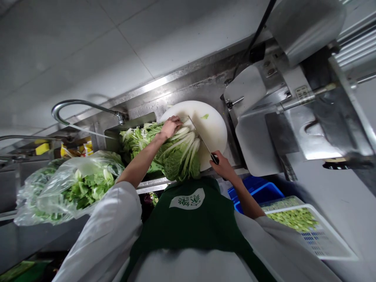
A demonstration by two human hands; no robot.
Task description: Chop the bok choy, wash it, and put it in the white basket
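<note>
A leafy napa cabbage point(182, 156) lies on the round white cutting board point(216, 125), its pale stem ends toward the back and its green leaves toward me. My left hand point(172, 127) presses on the stem ends with fingers curled over them. In my right hand point(221, 164), closed round the black handle, is a kitchen knife point(202, 138). Its blade slants across the board along the right side of the cabbage, tip near my left fingertips. Cut cabbage leaves point(133, 141) are heaped in the sink left of the board. A small green scrap point(205, 116) rests on the board.
A metal slicing machine point(258, 133) stands close on the right. Below it are a blue crate point(258, 192) and a white basket point(337, 239) with chopped greens. At left, a curved faucet point(79, 102) reaches over the sink, near a plastic bag of greens point(88, 184).
</note>
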